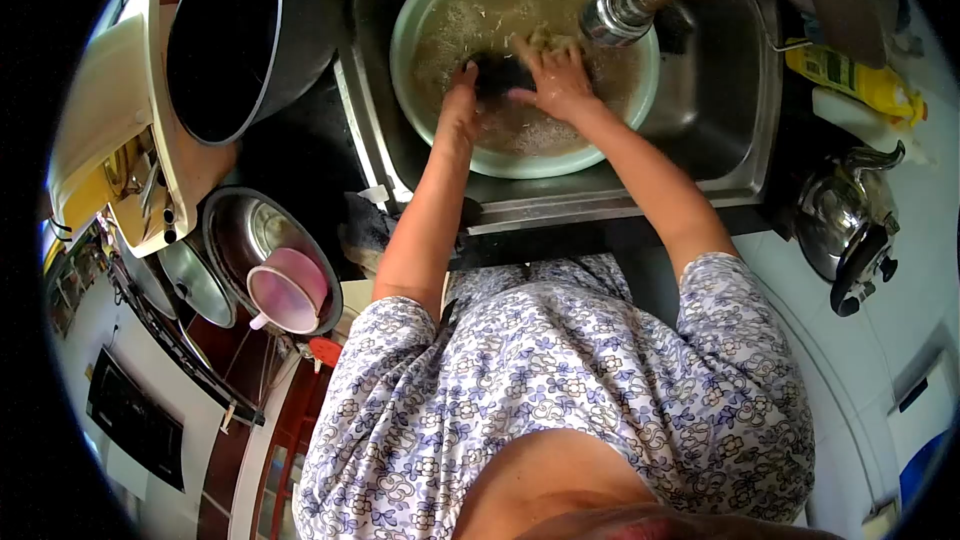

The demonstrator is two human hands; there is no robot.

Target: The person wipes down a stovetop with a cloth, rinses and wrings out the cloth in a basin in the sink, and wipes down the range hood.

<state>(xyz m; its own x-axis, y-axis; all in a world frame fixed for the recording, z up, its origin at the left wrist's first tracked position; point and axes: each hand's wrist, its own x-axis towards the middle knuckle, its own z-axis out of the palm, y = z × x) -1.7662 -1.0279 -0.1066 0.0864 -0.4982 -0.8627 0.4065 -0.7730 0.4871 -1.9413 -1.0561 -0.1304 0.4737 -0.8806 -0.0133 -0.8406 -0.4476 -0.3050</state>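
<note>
A pale green basin (404,105) of cloudy, brownish water stands in a steel sink. Both hands are in it, at a dark, soft-looking item (497,75) whose kind I cannot make out. My left hand (461,100) is at the item's left edge, thumb showing, the other fingers hidden by the water. From the right, my right hand (558,78) reaches over the item with its fingers spread, slightly blurred. Something yellowish (545,38) shows by those fingertips, too unclear to name.
A faucet (615,18) hangs over the basin's right rim. The steel sink (715,90) extends rightward. A large dark pot (300,50) stands left, above a metal bowl with a pink mug (287,290). At the right are a yellow packet (850,78) and a kettle (845,215).
</note>
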